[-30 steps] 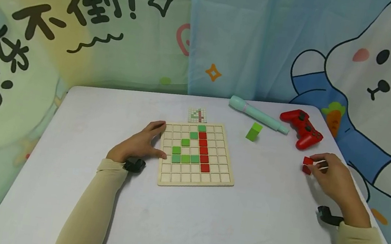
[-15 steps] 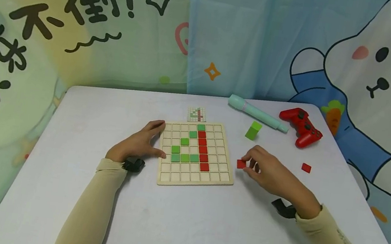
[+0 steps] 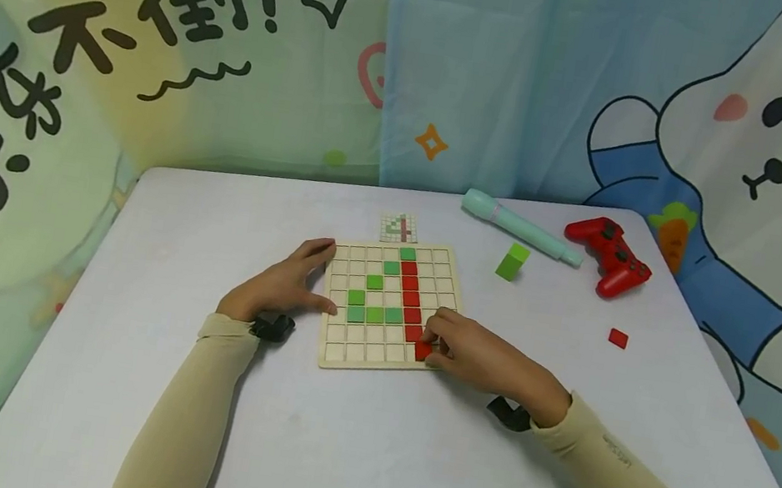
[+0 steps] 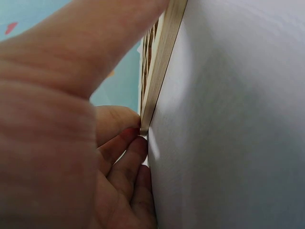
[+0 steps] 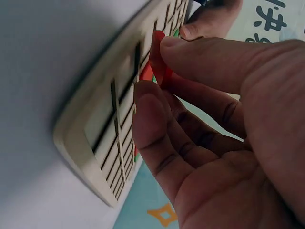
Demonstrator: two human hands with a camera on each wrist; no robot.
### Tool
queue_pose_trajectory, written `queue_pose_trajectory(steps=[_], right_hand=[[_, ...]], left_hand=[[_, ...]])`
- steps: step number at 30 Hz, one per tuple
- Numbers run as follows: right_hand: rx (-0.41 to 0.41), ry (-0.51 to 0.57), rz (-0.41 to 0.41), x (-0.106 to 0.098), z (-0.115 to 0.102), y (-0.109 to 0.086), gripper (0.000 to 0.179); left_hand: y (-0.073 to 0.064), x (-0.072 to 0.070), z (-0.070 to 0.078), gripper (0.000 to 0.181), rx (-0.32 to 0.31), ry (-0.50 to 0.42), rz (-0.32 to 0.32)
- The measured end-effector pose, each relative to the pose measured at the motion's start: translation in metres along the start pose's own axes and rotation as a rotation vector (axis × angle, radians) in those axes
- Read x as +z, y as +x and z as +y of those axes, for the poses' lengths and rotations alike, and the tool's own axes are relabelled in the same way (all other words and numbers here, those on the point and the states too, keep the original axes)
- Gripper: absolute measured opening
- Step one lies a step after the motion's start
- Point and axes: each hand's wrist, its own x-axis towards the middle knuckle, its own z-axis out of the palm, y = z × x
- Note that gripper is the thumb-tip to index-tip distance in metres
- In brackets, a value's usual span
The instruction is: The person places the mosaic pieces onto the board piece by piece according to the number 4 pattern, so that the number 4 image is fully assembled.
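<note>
A square wooden grid board [image 3: 354, 352] lies mid-table, with green tiles [image 3: 375, 315] in some cells and a column of red tiles [image 3: 411, 298]. My left hand [image 3: 286, 283] rests at its left side, thumb and fingertips touching the edge; the left wrist view has the fingers [image 4: 119, 119] against the board's side. Between thumb and fingers, my right hand [image 3: 480, 360] pinches a red tile [image 5: 157, 59], low over the board at the near end of the red column. In the right wrist view this tile stands tilted to the board's face.
A small pattern card [image 3: 399, 228] lies behind the board. Toward the back right are green blocks [image 3: 512, 262], a mint-green tube [image 3: 522, 227] and a red game controller [image 3: 609, 257]. One loose red tile [image 3: 617, 338] lies on the right. A printed curtain hangs behind the table.
My right hand has carried one red tile leftward from the table's right side to the board, leaving another red tile behind. The left hand has stayed at the board's edge.
</note>
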Motion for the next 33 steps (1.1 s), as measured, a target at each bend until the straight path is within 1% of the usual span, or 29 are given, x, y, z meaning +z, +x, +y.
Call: queue_pose_trajectory(steps=[3, 6, 9, 12, 18, 25, 27, 30, 33], right_hand=[[-0.011, -0.027, -0.002, 0.006, -0.001, 0.002, 0.020], [-0.040, -0.055, 0.016, 0.011, -0.001, 0.004, 0.019], [-0.065, -0.064, 0.036, 0.015, -0.002, 0.005, 0.019], [-0.068, -0.057, 0.050, 0.017, -0.002, 0.005, 0.019], [-0.048, -0.060, 0.047, 0.016, 0.000, 0.008, 0.018], [0.020, 0.000, -0.036, 0.013, -0.002, 0.014, 0.017], [0.026, 0.006, -0.048, 0.013, -0.002, 0.014, 0.017], [0.031, 0.014, -0.046, 0.012, -0.003, 0.013, 0.017], [0.037, 0.029, -0.014, 0.007, 0.001, 0.008, 0.015]], left_hand=[[0.000, -0.001, 0.000, 0.119, 0.004, 0.003, 0.000], [0.001, -0.001, 0.000, 0.119, 0.006, 0.004, -0.001], [0.001, 0.000, -0.002, 0.119, 0.005, 0.007, 0.001], [0.002, 0.002, -0.003, 0.119, 0.006, 0.007, 0.004], [0.002, 0.001, -0.002, 0.119, 0.010, 0.008, 0.008], [0.002, 0.002, -0.001, 0.119, 0.015, 0.012, 0.005], [0.002, 0.002, -0.001, 0.119, 0.017, 0.015, 0.007], [0.002, 0.001, -0.001, 0.119, 0.015, 0.016, 0.012], [0.002, 0.001, -0.001, 0.118, 0.010, 0.012, 0.012]])
